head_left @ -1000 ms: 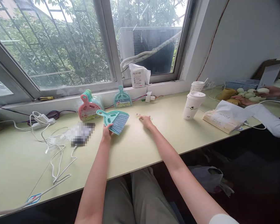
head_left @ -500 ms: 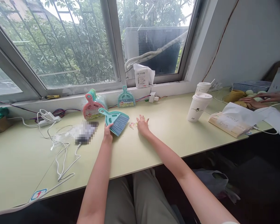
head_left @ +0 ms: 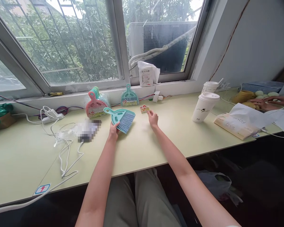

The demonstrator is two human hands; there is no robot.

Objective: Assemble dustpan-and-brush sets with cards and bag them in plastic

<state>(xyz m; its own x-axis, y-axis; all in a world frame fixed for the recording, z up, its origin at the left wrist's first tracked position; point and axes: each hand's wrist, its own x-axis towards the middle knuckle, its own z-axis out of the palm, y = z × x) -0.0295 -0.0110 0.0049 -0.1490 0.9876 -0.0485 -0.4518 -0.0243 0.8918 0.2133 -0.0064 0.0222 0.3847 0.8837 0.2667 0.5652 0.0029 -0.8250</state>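
My left hand (head_left: 114, 130) grips a teal dustpan with a blue-bristled brush (head_left: 123, 119) set in it, held by its lower left edge just above the table. Between the fingertips of my right hand (head_left: 153, 118) is the corner of a small colourful printed card (head_left: 144, 109), raised off the tabletop. Behind the dustpan a wrapped stack of pink and green dustpan sets (head_left: 97, 104) leans at the sill. Another teal set with a printed label (head_left: 129, 96) stands upright to its right.
White cups (head_left: 205, 107) and a tissue pack (head_left: 238, 121) are at the right, near another person's hands (head_left: 272, 101). White cables (head_left: 67, 157), a plastic bag and a blurred-out object lie left. A power strip (head_left: 52, 117) sits behind them. The front table edge is close to my lap.
My right hand has closed on the printed card and lifted it from the table, moving right and slightly back. The camera view has shifted a little; my left hand still holds the dustpan.
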